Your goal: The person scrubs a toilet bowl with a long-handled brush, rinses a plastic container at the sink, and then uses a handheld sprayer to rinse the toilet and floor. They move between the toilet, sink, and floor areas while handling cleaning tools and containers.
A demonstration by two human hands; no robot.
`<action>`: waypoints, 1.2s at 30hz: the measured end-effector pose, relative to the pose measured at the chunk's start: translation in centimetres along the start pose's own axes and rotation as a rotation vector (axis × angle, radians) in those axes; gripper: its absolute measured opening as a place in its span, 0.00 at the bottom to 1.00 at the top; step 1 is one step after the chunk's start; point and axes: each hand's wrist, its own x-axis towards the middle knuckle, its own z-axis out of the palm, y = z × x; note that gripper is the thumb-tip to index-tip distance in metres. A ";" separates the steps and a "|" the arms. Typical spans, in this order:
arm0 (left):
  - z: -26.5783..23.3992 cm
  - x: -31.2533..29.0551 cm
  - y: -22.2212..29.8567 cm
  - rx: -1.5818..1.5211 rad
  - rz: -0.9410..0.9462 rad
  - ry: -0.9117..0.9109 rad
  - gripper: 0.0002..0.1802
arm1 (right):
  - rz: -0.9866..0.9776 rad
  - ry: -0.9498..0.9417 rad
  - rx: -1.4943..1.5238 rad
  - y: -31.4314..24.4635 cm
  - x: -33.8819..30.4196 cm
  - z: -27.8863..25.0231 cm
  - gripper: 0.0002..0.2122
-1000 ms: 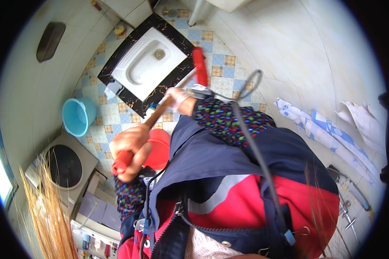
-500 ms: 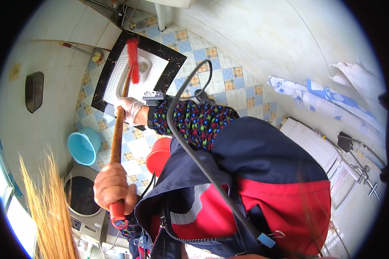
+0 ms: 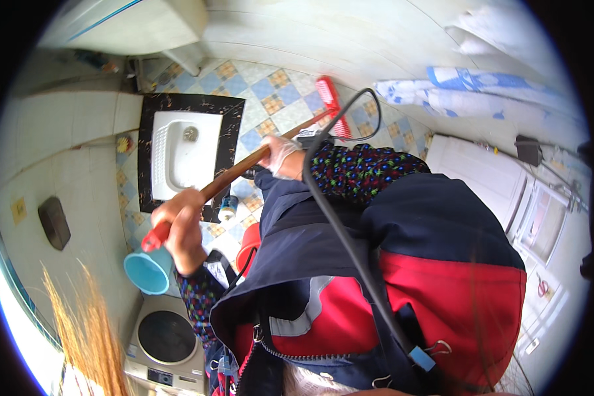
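A red-headed floor brush with a long brown wooden handle is in both my hands. Its bristled head rests on or just over the tiles near the right wall; I cannot tell whether it touches. My left hand is closed round the handle close to its red end. Farther along the shaft, my right hand, in a thin clear glove, wraps round it. To the left of the brush head lies a white squat toilet set in a black marbled border. A bottle stands on the floor below the handle.
A light-blue bucket stands at the left, near a washing machine. A red bucket is partly hidden by my jacket. A dark cable loops across the view. Blue-and-white cloth hangs along the right wall.
The brush head has moved from over the squat toilet to the floor at the right. Both hands have kept their hold; the right shifted rightward and the left rose. My view has turned too.
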 end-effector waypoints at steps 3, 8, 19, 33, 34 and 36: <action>3.7 3.5 -6.6 -0.101 -0.250 -0.201 0.11 | 0.164 0.040 -0.135 8.4 -0.3 -4.5 0.07; 13.3 6.1 -17.1 -0.052 -0.351 -0.594 0.11 | 0.345 0.198 -0.283 19.5 -2.2 -11.7 0.08; 8.2 4.6 -4.1 0.261 -0.105 0.108 0.13 | 0.001 0.065 -0.238 5.5 7.7 -1.5 0.06; 12.1 -2.4 0.1 0.391 0.142 0.454 0.13 | 0.640 -0.375 1.032 1.9 10.1 3.8 0.07; 12.8 -3.0 1.0 0.407 0.175 0.417 0.13 | 0.676 -0.336 1.004 -0.1 8.6 2.0 0.09; 13.5 -3.5 2.1 0.361 0.234 0.376 0.12 | 0.706 -0.331 0.999 -3.1 6.8 -1.2 0.11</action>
